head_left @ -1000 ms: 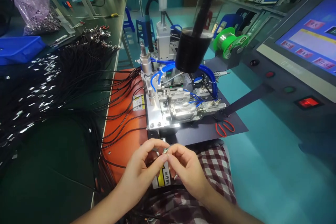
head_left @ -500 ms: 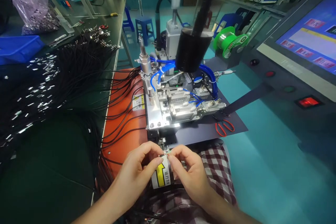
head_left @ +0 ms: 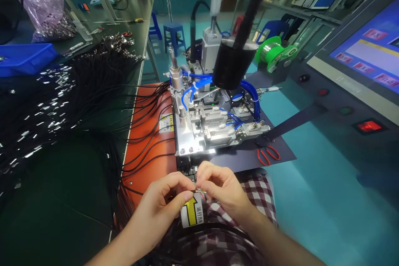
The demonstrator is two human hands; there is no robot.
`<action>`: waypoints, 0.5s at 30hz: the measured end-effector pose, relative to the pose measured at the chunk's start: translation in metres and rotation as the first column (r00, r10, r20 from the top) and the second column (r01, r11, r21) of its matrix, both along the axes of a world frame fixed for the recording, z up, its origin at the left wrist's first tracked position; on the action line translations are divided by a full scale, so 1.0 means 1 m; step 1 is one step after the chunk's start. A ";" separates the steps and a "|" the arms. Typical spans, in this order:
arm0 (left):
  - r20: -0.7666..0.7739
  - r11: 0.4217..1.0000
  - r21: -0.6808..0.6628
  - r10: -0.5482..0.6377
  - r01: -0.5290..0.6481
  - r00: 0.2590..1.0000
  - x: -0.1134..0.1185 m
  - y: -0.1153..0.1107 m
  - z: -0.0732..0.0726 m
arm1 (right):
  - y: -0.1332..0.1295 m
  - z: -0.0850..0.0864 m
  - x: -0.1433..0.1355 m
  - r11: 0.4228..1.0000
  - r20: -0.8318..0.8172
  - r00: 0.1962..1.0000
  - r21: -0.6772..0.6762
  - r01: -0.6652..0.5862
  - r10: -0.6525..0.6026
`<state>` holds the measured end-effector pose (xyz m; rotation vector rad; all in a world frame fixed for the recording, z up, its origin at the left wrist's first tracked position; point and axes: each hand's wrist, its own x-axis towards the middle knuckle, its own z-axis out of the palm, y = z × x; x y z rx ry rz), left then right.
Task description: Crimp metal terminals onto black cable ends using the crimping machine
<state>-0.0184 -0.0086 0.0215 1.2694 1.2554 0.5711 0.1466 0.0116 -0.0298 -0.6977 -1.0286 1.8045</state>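
My left hand (head_left: 163,205) is closed in a pinch, thumb against forefinger, on the end of a thin black cable. From that end thin coloured wires (head_left: 201,192), one red and others pale, stick out to the right. The fingertips of my right hand (head_left: 222,185) pinch at these wires; their tips are partly hidden. Both hands are just in front of the machine (head_left: 218,126), above a white label with a yellow arrow (head_left: 191,213). A black cable (head_left: 215,225) loops across the checked cloth (head_left: 257,199) on the lap.
Several black cables (head_left: 149,141) run over the orange plate (head_left: 137,122) into the machine's left side. Bundled cables (head_left: 90,62) and a blue bin (head_left: 28,58) lie on the left table. Red-handled scissors (head_left: 268,156) rest right of the machine, below the screen panel (head_left: 368,50).
My right hand has risen slightly, its fingers now curled over the wires. The coloured wires show more plainly. My left hand keeps its pinch, and the view has shifted a little.
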 end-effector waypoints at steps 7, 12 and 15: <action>0.043 0.999 -0.024 0.045 -0.044 0.998 0.003 0.001 -0.005 | -0.004 -0.009 -0.004 0.978 -0.036 0.991 -0.171 0.123 -0.131; 0.052 0.993 -0.053 0.108 -0.105 0.993 0.005 0.000 -0.009 | -0.011 -0.009 0.002 0.976 0.067 0.994 -0.193 0.097 -0.086; 0.056 0.991 -0.059 0.126 -0.122 0.991 0.006 -0.003 -0.009 | -0.014 -0.008 0.002 0.980 0.122 0.990 -0.175 0.090 -0.069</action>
